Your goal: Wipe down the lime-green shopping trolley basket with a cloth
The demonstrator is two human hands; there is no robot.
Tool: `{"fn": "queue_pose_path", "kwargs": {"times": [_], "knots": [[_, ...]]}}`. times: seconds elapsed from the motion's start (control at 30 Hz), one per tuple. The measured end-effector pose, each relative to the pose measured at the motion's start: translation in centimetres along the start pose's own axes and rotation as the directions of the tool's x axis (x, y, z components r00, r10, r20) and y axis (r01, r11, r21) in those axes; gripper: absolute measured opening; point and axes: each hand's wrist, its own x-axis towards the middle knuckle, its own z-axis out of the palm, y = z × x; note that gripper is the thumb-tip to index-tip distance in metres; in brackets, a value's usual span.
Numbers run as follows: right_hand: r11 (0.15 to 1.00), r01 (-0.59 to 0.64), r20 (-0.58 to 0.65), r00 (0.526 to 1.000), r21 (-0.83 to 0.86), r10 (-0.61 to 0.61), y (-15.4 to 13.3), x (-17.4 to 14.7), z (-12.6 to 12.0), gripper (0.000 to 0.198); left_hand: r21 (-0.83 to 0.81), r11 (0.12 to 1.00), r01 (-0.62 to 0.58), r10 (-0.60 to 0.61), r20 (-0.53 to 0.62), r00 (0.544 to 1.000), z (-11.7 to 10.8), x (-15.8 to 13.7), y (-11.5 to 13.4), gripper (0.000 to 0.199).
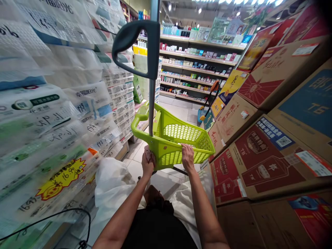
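Observation:
A lime-green shopping basket cart (178,138) with a perforated body stands before me. Its grey pole (151,100) rises to a dark grey loop handle (153,48). My right hand (187,157) is closed over the near rim, fingers hooked on the edge. At the basket's near left end, my left hand (147,165) holds a crumpled pinkish-brown cloth (149,154) against the outer side wall. Part of that cloth is hidden by my fingers. Little of the basket's inside can be made out through the mesh.
Stacked wrapped paper packs (59,114) with handwritten prices rise close on the left. Printed cardboard boxes (269,152) make a wall on the right. Shelves of small goods (197,62) stand at the back. A blue bucket (201,114) sits by the boxes; a black cable (64,210) curves at lower left.

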Motion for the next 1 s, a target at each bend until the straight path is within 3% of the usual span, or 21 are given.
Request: {"fn": "queue_pose_path", "kwargs": {"times": [0.1, 0.2, 0.27, 0.37, 0.47, 0.53, 0.63, 0.73, 0.83, 0.93, 1.0], "knots": [[1.000, -0.012, -0.003, 1.000, 0.023, 0.012, 0.6, 0.0, -0.1, 0.057, 0.031, 0.987, -0.161, 0.163, -0.073, 0.984, 0.3, -0.8, 0.9, 0.029], [0.998, -0.005, 0.008, 1.000, 0.055, 0.005, 0.9, -0.2, -0.1, 0.055, 0.156, 0.909, -0.386, 0.414, -0.231, 0.881, 0.1, 0.8, 5.0, 0.036], [0.995, 0.002, 0.004, 1.000, 0.099, -0.002, 1.0, -0.4, 0.0, 0.054, 0.269, 0.852, -0.448, 0.513, -0.266, 0.816, -0.3, 2.4, 8.0, 0.041], [0.987, -0.006, -0.021, 1.000, 0.163, 0.010, 1.3, -0.6, 0.3, 0.053, 0.377, 0.765, -0.523, 0.578, -0.043, 0.815, -1.2, 3.6, 10.8, 0.049], [0.980, -0.025, -0.039, 0.999, 0.195, 0.033, 1.5, -0.6, 0.5, 0.052, 0.402, 0.689, -0.603, 0.560, 0.231, 0.795, -2.4, 3.4, 11.3, 0.048], [0.978, -0.030, -0.039, 0.998, 0.206, 0.039, 1.7, -0.5, 0.5, 0.051, 0.411, 0.669, -0.619, 0.576, 0.239, 0.782, -3.3, 3.6, 11.4, 0.046], [0.975, -0.022, -0.037, 0.999, 0.219, 0.031, 1.8, -0.5, 0.3, 0.050, 0.465, 0.657, -0.593, 0.607, 0.141, 0.782, -4.9, 5.6, 12.4, 0.049], [0.974, -0.027, -0.043, 0.998, 0.226, 0.037, 1.7, -0.5, 0.4, 0.049, 0.532, 0.577, -0.620, 0.543, 0.317, 0.778, -5.6, 7.9, 14.3, 0.053], [0.973, -0.048, -0.065, 0.996, 0.228, 0.064, 1.4, -0.4, 0.8, 0.051, 0.566, 0.466, -0.680, 0.448, 0.512, 0.733, -5.1, 8.1, 15.3, 0.051], [0.971, -0.071, -0.095, 0.991, 0.229, 0.095, 1.3, -0.3, 1.2, 0.052, 0.543, 0.434, -0.720, 0.479, 0.537, 0.694, -4.6, 7.2, 14.8, 0.050], [0.970, -0.065, -0.087, 0.992, 0.235, 0.088, 1.3, -0.3, 1.1, 0.051, 0.529, 0.459, -0.714, 0.515, 0.496, 0.699, -4.8, 7.2, 14.1, 0.053]]}}
